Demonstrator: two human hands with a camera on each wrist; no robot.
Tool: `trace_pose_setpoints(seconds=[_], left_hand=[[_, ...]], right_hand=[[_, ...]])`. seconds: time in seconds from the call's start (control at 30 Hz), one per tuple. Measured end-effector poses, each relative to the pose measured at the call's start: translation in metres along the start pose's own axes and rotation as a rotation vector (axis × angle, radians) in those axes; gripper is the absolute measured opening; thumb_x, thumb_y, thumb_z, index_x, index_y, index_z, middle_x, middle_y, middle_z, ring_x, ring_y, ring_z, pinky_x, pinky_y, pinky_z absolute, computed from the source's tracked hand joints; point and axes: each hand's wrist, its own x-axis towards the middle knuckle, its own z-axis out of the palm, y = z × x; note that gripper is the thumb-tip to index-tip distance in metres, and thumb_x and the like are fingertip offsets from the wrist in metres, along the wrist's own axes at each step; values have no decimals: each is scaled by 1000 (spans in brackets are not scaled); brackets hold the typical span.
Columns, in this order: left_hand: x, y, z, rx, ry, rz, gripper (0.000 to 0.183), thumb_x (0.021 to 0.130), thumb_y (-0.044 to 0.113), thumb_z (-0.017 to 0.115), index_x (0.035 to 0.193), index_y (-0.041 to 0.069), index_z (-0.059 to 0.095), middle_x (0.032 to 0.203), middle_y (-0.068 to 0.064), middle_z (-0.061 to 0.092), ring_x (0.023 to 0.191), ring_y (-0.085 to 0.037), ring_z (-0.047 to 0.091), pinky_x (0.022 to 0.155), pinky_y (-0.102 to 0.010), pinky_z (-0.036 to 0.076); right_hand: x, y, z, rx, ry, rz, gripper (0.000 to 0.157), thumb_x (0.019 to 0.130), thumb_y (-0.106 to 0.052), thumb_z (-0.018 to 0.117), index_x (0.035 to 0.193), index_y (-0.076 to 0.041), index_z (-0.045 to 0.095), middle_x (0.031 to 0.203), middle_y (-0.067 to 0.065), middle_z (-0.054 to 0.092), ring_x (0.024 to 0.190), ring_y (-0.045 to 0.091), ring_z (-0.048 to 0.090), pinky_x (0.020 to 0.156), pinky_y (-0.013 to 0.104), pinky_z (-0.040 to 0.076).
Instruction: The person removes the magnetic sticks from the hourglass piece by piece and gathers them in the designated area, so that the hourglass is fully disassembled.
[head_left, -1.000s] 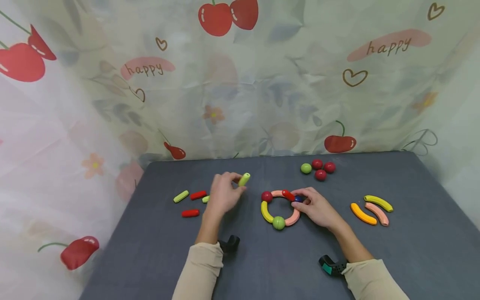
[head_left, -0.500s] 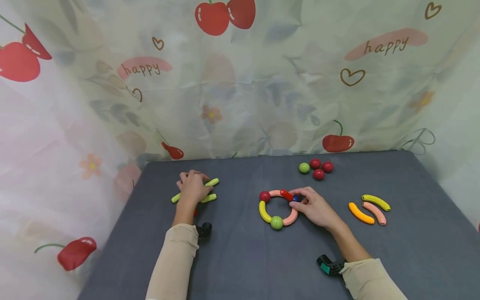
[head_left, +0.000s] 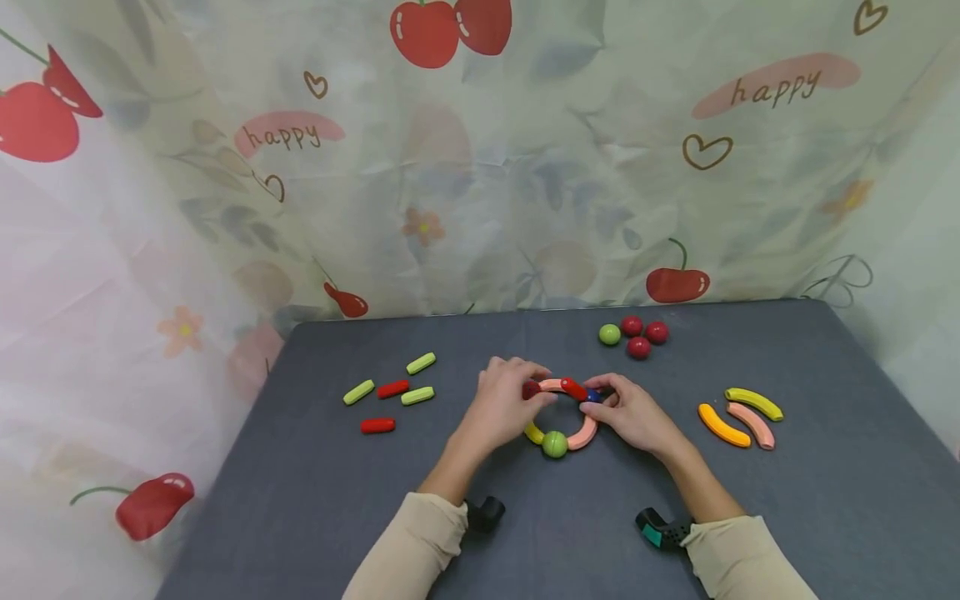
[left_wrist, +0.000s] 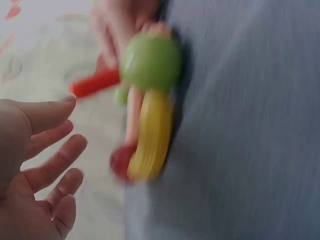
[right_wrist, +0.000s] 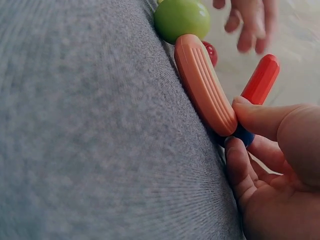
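Lying toward the middle of the dark table (head_left: 570, 533), a ring (head_left: 551, 385) of balls and curved pieces sits between the two hands. A blue ball (right_wrist: 244, 136) marks its far right, with a red stick (right_wrist: 261, 80) slanting up from it. A dark red ball (head_left: 531, 390) is at the far left, a yellow curved piece (head_left: 533, 433) at the near left and a green ball (head_left: 554, 445) at the near side; pink curved pieces form the far side and near right.

The right hand (head_left: 636, 417) pinches the blue ball between thumb and fingers, beside the end of the near pink piece. The left hand (head_left: 498, 404) is at the ring's left, partly covering the dark red ball in the head view; its fingers are loose and parted, grasping nothing in the left wrist view.

Farther left lie three yellow-green sticks (head_left: 421, 363) and two loose red sticks (head_left: 377, 426). Toward the far right, a small green ball (head_left: 610, 334) sits beside three red balls (head_left: 639, 347). At the right, yellow, orange and pink loose curved pieces (head_left: 723, 426) lie grouped. A cherry-printed curtain (head_left: 487, 192) hangs behind the table's far edge.
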Motion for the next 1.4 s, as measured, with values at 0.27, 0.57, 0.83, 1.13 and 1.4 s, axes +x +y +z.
trace_pose_setpoints(seconds=[0.27,0.57,0.83,1.13,1.4], left_hand=[[7,23,29,-39,16,28,30,96,40,71,120,23,73,109,7,73,92,-13,47,85,-32,35],[5,19,13,-293,-11,29,28,100,43,60,121,25,68,97,6,68,92,-12,49,89,-34,39],[6,-48,-41,-191,207,-119,21,100,29,67,118,19,70,112,-2,70,110,-26,52,98,-47,42],[3,-131,-81,6,333,-464,25,100,26,64,121,14,68,116,-10,71,123,-38,44,105,-59,25],[5,-170,-82,94,286,-602,25,99,20,66,123,11,68,119,-18,69,125,-43,43,108,-63,19]], right_hand=[[0,3,-1,15,-16,-45,51,96,-38,71,135,-7,57,99,10,66,80,18,60,69,29,47],[1,2,-2,-1,-24,-53,51,96,-36,72,134,-7,58,98,9,67,79,18,60,70,29,48],[0,1,-1,-10,-18,-32,47,96,-36,72,134,-11,60,107,9,64,84,19,58,71,29,48],[0,4,-1,-17,-4,-37,46,95,-36,72,133,-12,61,109,8,66,85,19,58,72,28,49],[-1,1,-1,-6,-6,-26,45,95,-36,72,133,-13,61,109,8,65,86,20,57,73,29,48]])
